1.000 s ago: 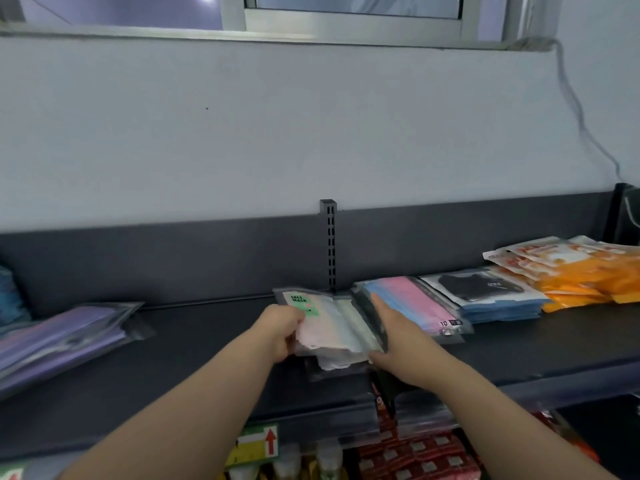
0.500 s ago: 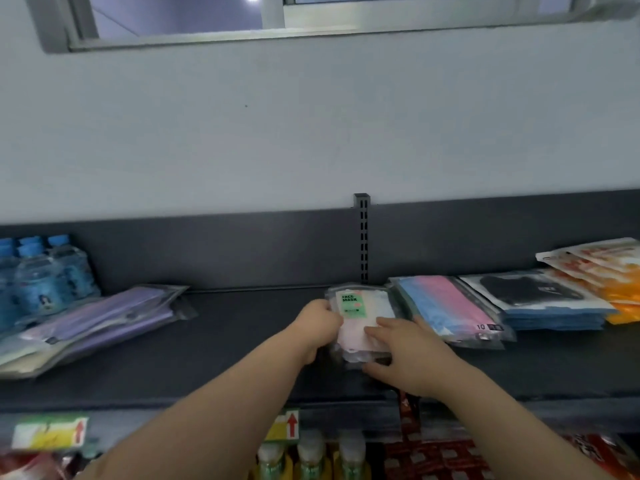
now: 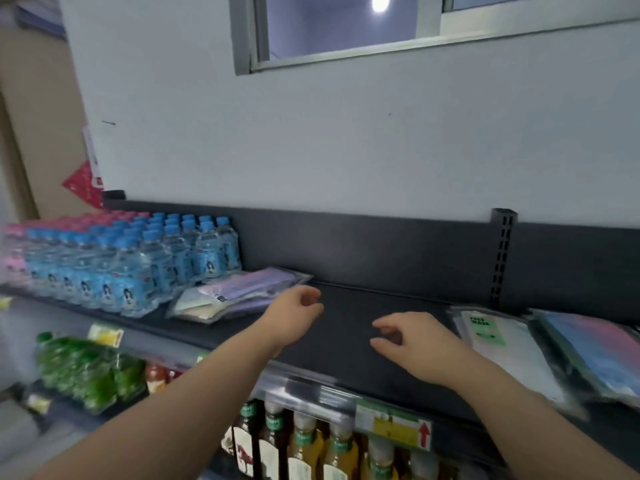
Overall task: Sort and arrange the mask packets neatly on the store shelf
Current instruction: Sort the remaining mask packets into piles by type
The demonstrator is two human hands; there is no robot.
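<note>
A loose pile of purple mask packets (image 3: 239, 295) lies on the dark shelf (image 3: 349, 327) beside the water bottles. My left hand (image 3: 298, 311) hovers just right of that pile, fingers loosely curled, holding nothing. My right hand (image 3: 412, 341) hangs over the bare middle of the shelf, fingers apart and empty. Right of it lies a white packet with a green "face mask" label (image 3: 502, 344), flat on the shelf. A pink and blue packet (image 3: 595, 344) lies further right, partly cut off by the frame edge.
Packs of blue-capped water bottles (image 3: 138, 268) fill the shelf's left end. A slotted upright post (image 3: 501, 258) stands at the back panel. Below the shelf are green bottles (image 3: 86, 372), glass bottles (image 3: 311, 448) and price tags (image 3: 394, 424) on the front edge.
Both hands have let go of the white green-label packet, which now lies on the shelf. The view and both hands have swung left toward the purple pile.
</note>
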